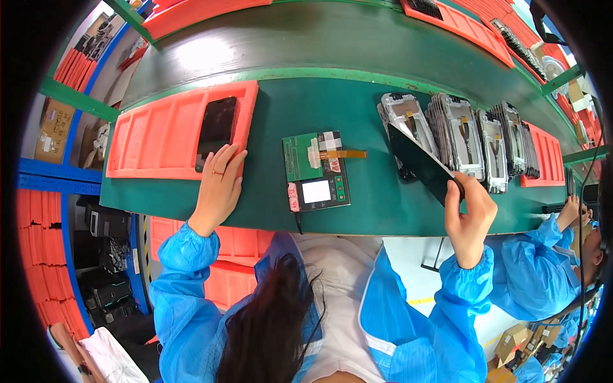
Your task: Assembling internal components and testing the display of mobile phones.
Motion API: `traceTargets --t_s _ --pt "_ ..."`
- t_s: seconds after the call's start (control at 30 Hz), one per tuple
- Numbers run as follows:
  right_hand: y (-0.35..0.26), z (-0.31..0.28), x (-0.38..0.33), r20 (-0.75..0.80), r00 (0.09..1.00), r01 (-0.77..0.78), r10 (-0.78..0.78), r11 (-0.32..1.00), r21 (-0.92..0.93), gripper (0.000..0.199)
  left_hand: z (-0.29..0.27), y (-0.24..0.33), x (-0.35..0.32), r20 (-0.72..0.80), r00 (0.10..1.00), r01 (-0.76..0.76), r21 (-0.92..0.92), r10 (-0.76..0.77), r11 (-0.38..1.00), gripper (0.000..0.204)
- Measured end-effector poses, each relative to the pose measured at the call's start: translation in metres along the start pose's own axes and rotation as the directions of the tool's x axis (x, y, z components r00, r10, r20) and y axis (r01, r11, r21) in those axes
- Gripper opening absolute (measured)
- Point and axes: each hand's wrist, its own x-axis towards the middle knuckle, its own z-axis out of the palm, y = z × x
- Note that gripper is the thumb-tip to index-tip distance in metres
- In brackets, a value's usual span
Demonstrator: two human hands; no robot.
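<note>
My right hand (470,216) pinches the lower corner of a black phone screen (418,163), which is held tilted in front of stacked phone frames (408,115). At the left, my left hand (220,186) rests with fingers stretched out on the edge of a red compartment tray (153,142). Its fingertips touch the lower end of another black phone screen (218,124) lying in the tray's right compartment. Between my hands lies a test board (316,172) with a green circuit board, a small lit display and an orange flex cable (345,154).
More stacks of phone frames (463,127) stand to the right, beside another red tray (544,153). A raised shelf (281,45) runs along the back behind a green rail. A co-worker in a blue sleeve (530,262) works at the far right. Red trays fill the left rack.
</note>
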Motion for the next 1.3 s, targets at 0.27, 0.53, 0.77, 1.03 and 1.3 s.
traceTargets --t_s 0.27,0.53,0.77,1.03,1.3 --pt "-0.001 0.005 0.012 0.058 0.995 -0.091 0.087 0.993 0.072 0.01 -0.021 -0.007 0.022 0.078 0.996 -0.017 -0.157 0.03 0.987 0.062" --pt "-0.003 -0.013 0.028 0.146 0.989 -0.038 0.019 0.991 0.13 0.013 -0.008 -0.03 -0.029 -0.179 0.983 0.039 -0.013 -0.041 0.999 0.051" --pt "0.004 -0.002 0.02 0.188 0.979 -0.117 0.085 0.979 0.168 0.012 -0.003 -0.028 -0.036 -0.302 0.949 0.089 -0.033 -0.095 0.996 0.04" --pt "0.002 0.005 0.02 0.189 0.979 -0.108 0.074 0.978 0.176 0.011 -0.021 -0.022 -0.025 -0.23 0.966 0.117 -0.023 -0.119 0.993 0.034" --pt "-0.003 -0.004 0.022 0.21 0.977 -0.071 0.036 0.984 0.161 0.011 -0.024 -0.025 -0.015 -0.13 0.979 0.153 -0.038 -0.157 0.987 0.036"
